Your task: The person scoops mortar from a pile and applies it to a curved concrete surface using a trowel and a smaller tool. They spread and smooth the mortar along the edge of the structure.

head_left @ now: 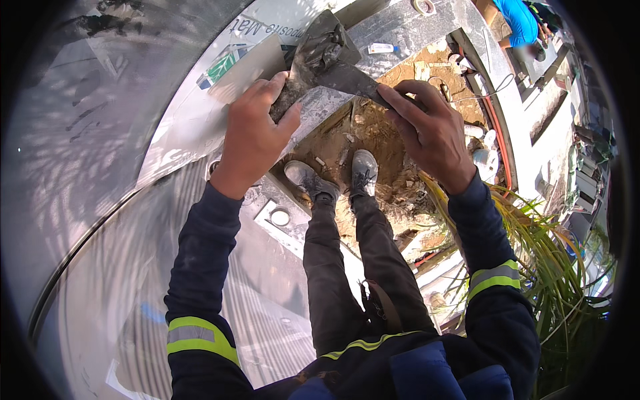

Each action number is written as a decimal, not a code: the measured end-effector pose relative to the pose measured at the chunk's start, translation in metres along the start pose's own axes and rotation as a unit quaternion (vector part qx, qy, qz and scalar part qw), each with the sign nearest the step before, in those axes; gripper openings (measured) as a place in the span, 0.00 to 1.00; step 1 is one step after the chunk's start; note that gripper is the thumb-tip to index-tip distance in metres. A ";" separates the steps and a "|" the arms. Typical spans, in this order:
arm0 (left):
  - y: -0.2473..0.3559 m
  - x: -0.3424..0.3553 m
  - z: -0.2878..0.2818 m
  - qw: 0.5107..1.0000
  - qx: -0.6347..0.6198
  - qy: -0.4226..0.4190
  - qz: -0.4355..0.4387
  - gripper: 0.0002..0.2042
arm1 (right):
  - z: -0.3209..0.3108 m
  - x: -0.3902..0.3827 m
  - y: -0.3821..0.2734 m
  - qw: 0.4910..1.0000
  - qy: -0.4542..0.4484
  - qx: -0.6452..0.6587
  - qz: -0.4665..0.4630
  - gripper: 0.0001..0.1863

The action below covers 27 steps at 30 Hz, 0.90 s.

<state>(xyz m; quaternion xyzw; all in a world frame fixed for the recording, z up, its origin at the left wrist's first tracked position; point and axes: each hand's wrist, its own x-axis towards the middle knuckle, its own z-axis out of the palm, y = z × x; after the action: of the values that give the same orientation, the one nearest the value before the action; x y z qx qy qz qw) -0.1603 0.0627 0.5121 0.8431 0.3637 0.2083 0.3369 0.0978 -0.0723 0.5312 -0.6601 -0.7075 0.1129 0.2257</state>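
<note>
A dark grey strip [353, 80] with a crumpled, shiny dark part [321, 53] stretches between my hands; I cannot tell whether it is plastic or rubber sheet. My left hand [252, 133] pinches its left side between thumb and fingers. At the other end, my right hand [430, 130] grips the narrow tip with thumb and forefinger. Just beyond my left hand stands a flat pale grey piece [257, 67], close to a white panel [177, 137] with printed film.
My shoes [363, 167] stand on sandy, rubble-strewn ground [333, 137]. A white tube [383, 48] and a tape roll [424, 7] lie on the grey ledge [393, 27]. Orange conduit [501, 150] and a leafy plant [540, 247] are at right. A person in blue [513, 20] bends at far right.
</note>
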 end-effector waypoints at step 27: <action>-0.054 -0.018 0.194 0.889 -0.322 0.110 -0.306 0.17 | 0.188 -0.146 0.223 0.695 0.221 0.480 0.487 0.28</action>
<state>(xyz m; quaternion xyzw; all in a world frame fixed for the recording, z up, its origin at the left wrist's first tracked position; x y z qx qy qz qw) -0.0817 -0.0042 0.3385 0.5068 0.5515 0.2921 0.5948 0.2106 -0.1669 0.2405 -0.7206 -0.0660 0.3817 0.5751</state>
